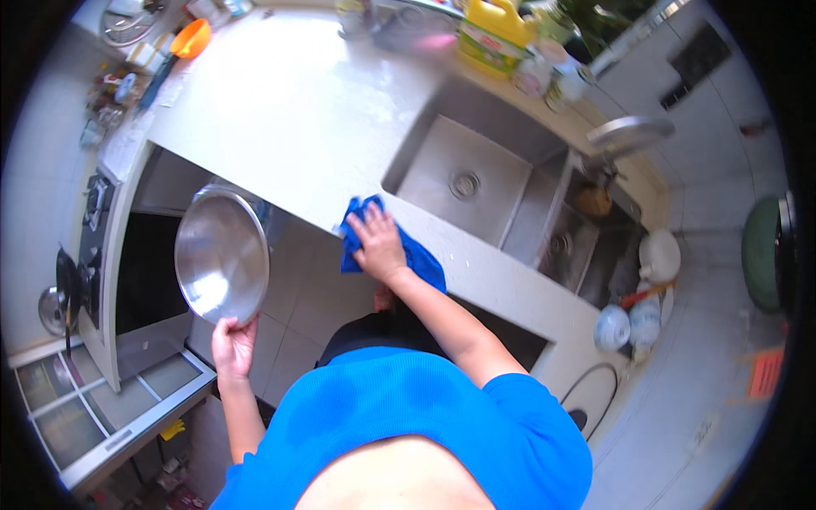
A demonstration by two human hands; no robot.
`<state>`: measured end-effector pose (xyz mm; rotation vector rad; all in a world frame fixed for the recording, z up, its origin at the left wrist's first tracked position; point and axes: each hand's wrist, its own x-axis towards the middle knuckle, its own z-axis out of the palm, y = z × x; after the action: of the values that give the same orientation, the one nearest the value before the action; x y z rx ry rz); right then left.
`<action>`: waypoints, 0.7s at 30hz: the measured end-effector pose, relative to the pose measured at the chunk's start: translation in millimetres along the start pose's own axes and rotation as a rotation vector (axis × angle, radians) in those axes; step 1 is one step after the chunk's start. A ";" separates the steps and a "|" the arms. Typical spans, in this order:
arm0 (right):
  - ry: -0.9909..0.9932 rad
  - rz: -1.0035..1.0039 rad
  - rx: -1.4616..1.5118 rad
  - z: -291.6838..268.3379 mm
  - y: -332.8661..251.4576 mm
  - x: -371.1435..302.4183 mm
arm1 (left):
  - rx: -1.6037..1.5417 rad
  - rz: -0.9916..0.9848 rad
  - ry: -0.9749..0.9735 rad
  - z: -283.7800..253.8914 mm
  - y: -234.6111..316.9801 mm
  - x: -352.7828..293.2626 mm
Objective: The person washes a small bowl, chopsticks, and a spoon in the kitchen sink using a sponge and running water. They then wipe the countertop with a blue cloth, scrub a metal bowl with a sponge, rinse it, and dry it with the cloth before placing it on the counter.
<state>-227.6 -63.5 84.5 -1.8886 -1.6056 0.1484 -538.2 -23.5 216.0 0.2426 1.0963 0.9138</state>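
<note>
My left hand (234,348) is closed on the near rim of a wide, shiny stainless steel bowl (223,255). The bowl is held up off the counter, tilted, with nothing visible inside it. My right hand (382,246) grips a blue cloth (412,259) against the front edge of the white countertop (280,110). Part of the cloth hangs over that edge, and the fingers bend over its top. Just beyond this hand lies the larger basin of a steel sink (463,161).
A smaller basin (569,246) and a tap (599,166) are at the right. Behind the sink stands a yellow jug (493,38) among bottles. An orange bowl (191,39) sits far left. A glass-panelled drawer (110,408) juts out at lower left, below the stove (98,204).
</note>
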 end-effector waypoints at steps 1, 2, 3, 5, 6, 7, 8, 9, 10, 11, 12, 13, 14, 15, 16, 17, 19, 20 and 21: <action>-0.055 -0.134 0.026 6.6 -3.7 11.1 | 0.007 0.038 0.013 3.0 -0.7 -0.5; -0.089 -0.237 0.043 13.6 -7.0 17.9 | -0.025 0.068 0.034 18.4 -6.1 -13.5; -0.136 -0.299 0.072 21.9 -4.9 33.8 | -0.032 0.063 0.044 13.4 -6.1 -10.2; -0.209 -0.399 0.178 35.2 0.7 67.3 | -0.056 0.082 0.112 15.6 -1.9 -10.7; -0.178 -0.384 0.158 39.2 7.6 82.2 | -0.061 0.099 0.111 17.7 -1.1 -11.3; -0.068 -0.365 0.131 46.9 21.0 97.9 | -0.063 0.116 0.109 20.2 0.9 -13.3; 0.012 -0.237 0.138 50.1 28.9 111.0 | -0.063 0.131 0.126 20.7 3.0 -14.9; 0.093 -0.109 0.142 50.8 38.7 124.0 | -0.073 0.149 0.141 22.1 3.8 -13.2; 0.137 -0.042 0.246 50.2 50.2 139.1 | -0.081 0.166 0.153 23.5 6.0 -10.1; 0.177 0.038 0.348 51.8 55.1 146.4 | -0.081 0.174 0.169 21.9 9.0 -7.8; 0.191 0.127 0.430 46.5 45.1 159.9 | -0.086 0.184 0.180 21.2 13.7 -2.5; 0.157 0.106 0.490 43.4 30.1 173.8 | -0.088 0.194 0.188 20.2 19.2 4.3; 0.123 0.087 0.542 36.0 6.3 187.7 | -0.092 0.198 0.193 19.1 24.5 12.1; 0.092 0.074 0.590 38.8 -12.3 197.1 | -0.102 0.180 0.185 18.6 31.6 22.3; 0.126 -0.027 0.439 54.5 -23.9 206.2 | -0.107 0.161 0.173 21.6 40.4 35.8; 0.157 -0.121 0.283 71.7 -35.9 215.2 | -0.109 0.139 0.160 22.9 50.8 49.5; -0.027 -0.132 0.227 108.5 -53.0 217.5 | -0.069 0.114 0.138 25.9 70.7 72.7; -0.066 -0.243 0.158 125.0 -58.3 216.8 | -0.051 0.108 0.129 27.2 81.2 84.2; -0.108 -0.343 0.082 133.8 -61.3 218.4 | -0.052 0.110 0.118 30.4 89.6 95.7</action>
<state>-289.7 192.4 81.0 -1.5391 -1.9393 0.1677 -544.5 110.9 219.8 0.2098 1.1745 1.0647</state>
